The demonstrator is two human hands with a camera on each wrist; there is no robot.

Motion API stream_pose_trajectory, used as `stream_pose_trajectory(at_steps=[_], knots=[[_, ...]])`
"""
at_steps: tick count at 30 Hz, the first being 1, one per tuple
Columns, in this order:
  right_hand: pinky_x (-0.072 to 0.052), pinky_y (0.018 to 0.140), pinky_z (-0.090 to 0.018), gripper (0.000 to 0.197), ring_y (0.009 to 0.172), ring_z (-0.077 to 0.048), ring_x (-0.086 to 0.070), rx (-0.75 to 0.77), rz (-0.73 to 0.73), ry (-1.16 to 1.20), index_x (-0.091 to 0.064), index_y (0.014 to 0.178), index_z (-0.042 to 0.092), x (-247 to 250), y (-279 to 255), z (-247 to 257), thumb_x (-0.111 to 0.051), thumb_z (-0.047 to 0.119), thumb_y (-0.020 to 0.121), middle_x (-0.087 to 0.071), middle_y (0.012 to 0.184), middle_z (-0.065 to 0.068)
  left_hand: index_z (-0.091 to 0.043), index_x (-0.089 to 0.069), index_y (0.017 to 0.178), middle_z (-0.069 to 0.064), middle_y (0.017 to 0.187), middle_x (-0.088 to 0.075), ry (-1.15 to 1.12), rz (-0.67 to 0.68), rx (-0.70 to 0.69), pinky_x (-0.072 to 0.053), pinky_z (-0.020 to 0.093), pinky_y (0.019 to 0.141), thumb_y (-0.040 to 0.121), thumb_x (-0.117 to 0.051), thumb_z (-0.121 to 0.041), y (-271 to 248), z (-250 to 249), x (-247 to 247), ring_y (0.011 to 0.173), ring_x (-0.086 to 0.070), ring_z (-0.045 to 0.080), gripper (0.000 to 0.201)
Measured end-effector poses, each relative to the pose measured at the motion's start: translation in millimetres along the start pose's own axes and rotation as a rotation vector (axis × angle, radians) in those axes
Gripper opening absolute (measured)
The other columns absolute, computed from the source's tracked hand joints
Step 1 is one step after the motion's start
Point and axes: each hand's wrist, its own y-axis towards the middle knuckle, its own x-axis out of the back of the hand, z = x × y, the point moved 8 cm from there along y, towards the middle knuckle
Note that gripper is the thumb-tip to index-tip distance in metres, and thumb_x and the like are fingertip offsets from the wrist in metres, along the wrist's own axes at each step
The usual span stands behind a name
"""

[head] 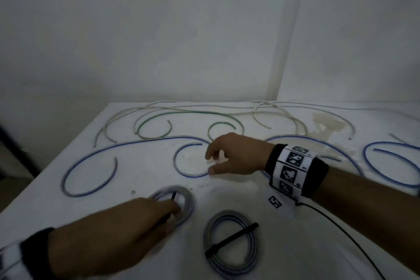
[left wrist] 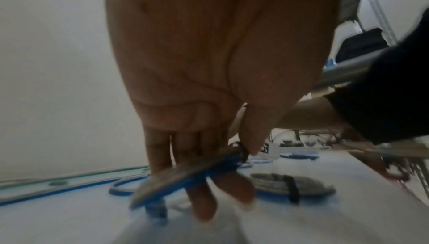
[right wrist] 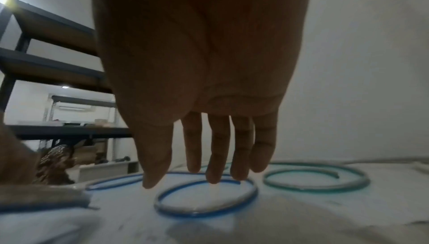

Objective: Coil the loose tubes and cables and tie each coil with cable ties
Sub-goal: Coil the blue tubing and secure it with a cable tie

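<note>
My left hand (head: 168,208) pinches a small coil of blue-striped tube (head: 181,202) bound by a black cable tie, just above the table; the left wrist view shows the coil (left wrist: 185,172) held between thumb and fingers. A second tied coil (head: 231,243) lies flat at the front centre, its black cable tie (head: 231,240) across it. My right hand (head: 211,163) hovers, fingers straight and spread, over the curled end of a loose blue-striped tube (head: 181,166); in the right wrist view the fingertips (right wrist: 213,178) hang just above that loop (right wrist: 206,209). Green tubes (head: 154,136) and white cables (head: 277,111) lie farther back.
The white table (head: 318,245) stands against white walls at the back and right. More blue tube loops (head: 386,166) lie at the right. A thin black wire (head: 341,234) runs from my right wristband. A stain (head: 325,125) marks the far right of the table. Dark shelving (right wrist: 46,55) stands left.
</note>
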Motion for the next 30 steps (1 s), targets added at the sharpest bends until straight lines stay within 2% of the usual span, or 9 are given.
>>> stream_pose_trajectory(at_steps=[4,7,9,11,14,18,24,27,30], knots=[[-0.040,0.082,-0.028,0.042,0.112,-0.023,-0.057,0.016,0.150,-0.204,-0.063,0.129,0.017,-33,28,25,-0.064,0.044,0.098,-0.058,0.117,-0.002,-0.034,-0.045,0.097,-0.013,0.089,-0.048,0.191,0.023,-0.021,-0.041,0.024,0.070,0.096,-0.042,-0.059,0,10,-30,0.082,-0.054,0.009,0.025],[-0.046,0.077,-0.033,0.018,0.094,-0.023,-0.060,0.044,0.105,-0.204,-0.070,0.108,0.017,-27,30,30,-0.061,0.031,0.101,-0.053,0.095,0.004,-0.035,-0.054,0.088,-0.014,0.082,-0.049,0.297,-0.050,-0.089,-0.044,0.022,0.061,0.085,-0.057,-0.057,1,10,-33,0.077,-0.051,0.007,0.022],[-0.050,0.074,-0.034,0.015,0.079,-0.021,-0.059,0.025,0.050,-0.151,-0.067,0.106,0.018,-14,23,26,-0.057,0.028,0.102,-0.054,0.084,0.006,-0.039,-0.061,0.102,-0.015,0.098,-0.051,0.254,-0.139,-0.097,-0.047,0.026,0.075,0.086,-0.056,-0.059,3,7,-21,0.092,-0.048,0.006,0.026],[-0.050,0.064,-0.030,0.014,0.063,-0.017,-0.061,0.003,-0.048,0.013,-0.064,0.104,0.016,4,11,18,-0.055,0.027,0.103,-0.063,0.076,0.006,-0.040,-0.063,0.107,-0.019,0.102,-0.052,0.100,-0.194,-0.042,-0.044,0.024,0.083,0.089,-0.053,-0.063,6,8,3,0.098,-0.046,0.000,0.031],[-0.057,0.055,-0.027,0.019,0.058,-0.016,-0.072,-0.046,-0.279,0.357,-0.069,0.098,0.016,38,-13,3,-0.066,0.035,0.098,-0.077,0.079,-0.003,-0.033,-0.068,0.085,-0.010,0.081,-0.064,-0.172,-0.486,-0.014,-0.049,0.024,0.067,0.088,-0.052,-0.065,16,12,62,0.078,-0.061,0.008,0.036],[-0.063,0.065,-0.045,0.013,0.063,-0.020,-0.075,-0.082,-0.678,0.622,-0.074,0.092,0.015,72,-41,-12,-0.078,0.027,0.090,-0.076,0.075,-0.002,-0.016,-0.073,0.076,0.009,0.062,-0.064,-0.537,-0.727,0.152,-0.049,0.022,0.054,0.091,-0.055,-0.059,49,32,105,0.055,-0.060,0.019,0.048],[-0.057,0.077,-0.032,0.034,0.083,-0.008,-0.071,0.146,-0.768,0.349,-0.065,0.124,0.019,80,-77,28,-0.073,0.013,0.092,-0.077,0.096,0.009,0.004,-0.063,0.115,0.020,0.104,-0.074,-1.408,-0.457,0.106,-0.060,0.040,0.084,0.097,-0.051,-0.048,131,-3,93,0.094,-0.072,0.032,0.056],[-0.052,0.079,-0.044,0.019,0.093,-0.015,-0.060,0.126,-0.823,0.039,-0.076,0.108,0.020,69,-97,32,-0.069,0.024,0.090,-0.072,0.095,0.003,-0.003,-0.057,0.100,0.004,0.073,-0.063,-1.887,-0.623,-0.015,-0.059,0.026,0.059,0.104,-0.045,-0.031,138,0,114,0.061,-0.065,0.016,0.031],[-0.038,0.106,-0.044,0.010,0.128,-0.020,-0.044,0.015,-0.907,0.044,-0.075,0.100,0.034,68,-117,-1,-0.068,0.030,0.093,-0.059,0.131,0.004,-0.011,-0.054,0.093,-0.005,0.059,-0.036,-1.966,-0.680,-0.070,-0.037,0.018,0.038,0.106,-0.039,-0.029,136,0,123,0.041,-0.034,0.006,0.027]])
